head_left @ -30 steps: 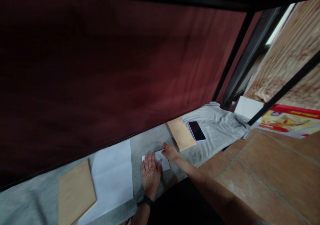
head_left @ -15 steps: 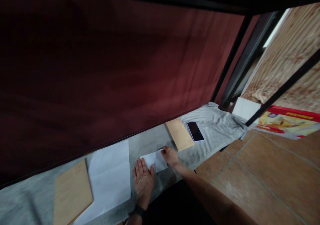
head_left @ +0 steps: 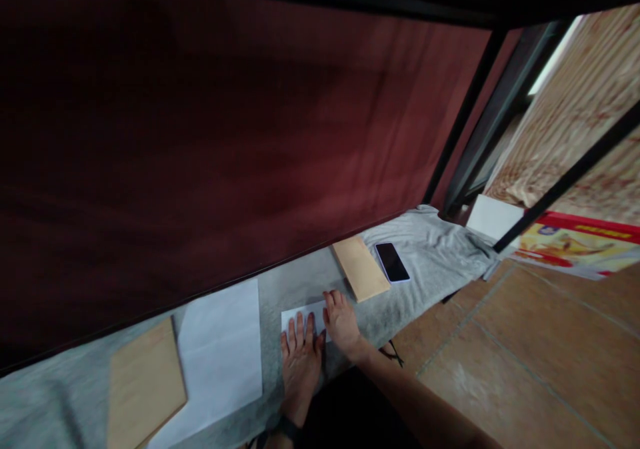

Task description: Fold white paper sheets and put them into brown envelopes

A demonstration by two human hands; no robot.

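A small folded white paper [head_left: 300,316] lies on a surface covered with grey cloth [head_left: 430,256]. My left hand [head_left: 300,359] rests flat on its near part, fingers stretched out and close together. My right hand [head_left: 341,319] lies flat on the paper's right end, fingers extended. Most of the paper is hidden under the two hands. Neither hand grips anything.
A large white sheet [head_left: 220,356] and a tan envelope [head_left: 143,386] lie to the left. Another tan envelope [head_left: 361,269] and a dark phone [head_left: 393,262] lie to the right. A dark red panel [head_left: 225,149] rises behind. Tiled floor [head_left: 525,349] is at right.
My left hand slid back onto the folded paper. My right hand went from pinching the paper's far corner to lying flat on it.
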